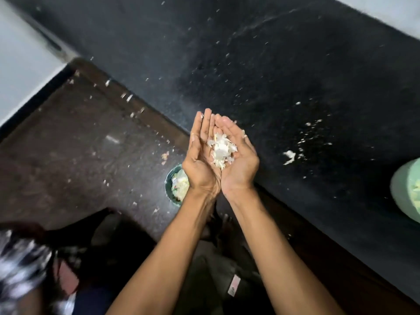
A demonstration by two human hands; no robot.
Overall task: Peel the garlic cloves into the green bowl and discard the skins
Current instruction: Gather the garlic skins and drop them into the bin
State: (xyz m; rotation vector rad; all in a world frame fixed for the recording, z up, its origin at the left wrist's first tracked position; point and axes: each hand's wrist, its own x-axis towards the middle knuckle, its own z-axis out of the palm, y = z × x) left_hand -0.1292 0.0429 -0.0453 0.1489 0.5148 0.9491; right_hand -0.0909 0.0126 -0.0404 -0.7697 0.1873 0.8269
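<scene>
I've got both hands up as 1 cup: left hand (200, 160) and right hand (238, 160) pressed together along the little-finger edges, palms up, fingers half curled. Neither hand pinches anything; they're open & cradling a pile of garlic skins (221, 151) in the hollow between the palms.

Below, on the brown floor (68, 144), partly hidden behind my left wrist, sits a small dark-green container (176, 185) w/ pale scraps in it. I judge that's the discard spot, but I can't tell for sure what's inside; frame is blurry. At the right edge, on the black desk (295, 64), a pale green bowl (406, 189) shows only in part, w/ something light inside, prob. the peeled cloves. It's well apart from my hands.

Step in hand, as I read it: carry the skins to the bin & drop them. How to do it well:
- Keep the palm edges sealed; a gap near the wrists leaks flakes, & 1 or 2 already hang low there.
- Move slow. Skins are paper-light & any draft lifts them.
- Get right over the container, low, before parting the hands, then open from the bottom seam so the pile falls straight.
- Rub palms over it after; bits stick to the skin.

Loose flakes (289, 156) are scattered on the desk to the right & more on the floor to the left, so at least 1 more sweep looks needed. Stay clear of the green bowl w/ skins.
</scene>
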